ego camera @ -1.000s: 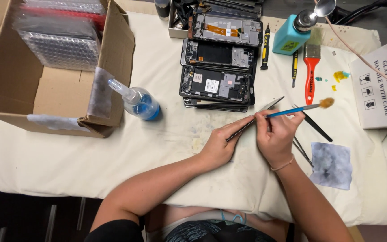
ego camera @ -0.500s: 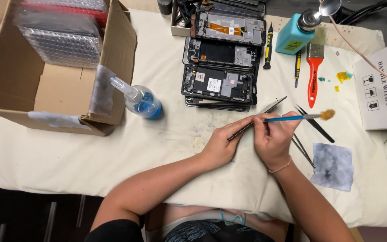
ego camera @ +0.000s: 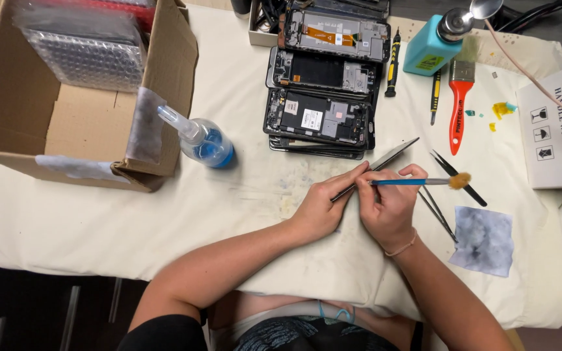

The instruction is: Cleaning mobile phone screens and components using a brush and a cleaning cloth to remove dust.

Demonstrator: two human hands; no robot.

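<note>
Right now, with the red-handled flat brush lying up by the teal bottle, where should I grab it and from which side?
Take the red-handled brush by the narrow lower half of its handle, coming from above and from your side. It lies flat on the cloth, bristles pointing away toward the teal bottle, with a screwdriver close on its left, so the handle's near end looks freest.

Single head view, looking steeply down, close over cloth-covered table (ego camera: pixel 164 214)

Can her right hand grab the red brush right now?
Probably not yet: the right hand already holds a small blue brush. The red brush lies uncovered on the cloth, nothing blocking it.
</note>
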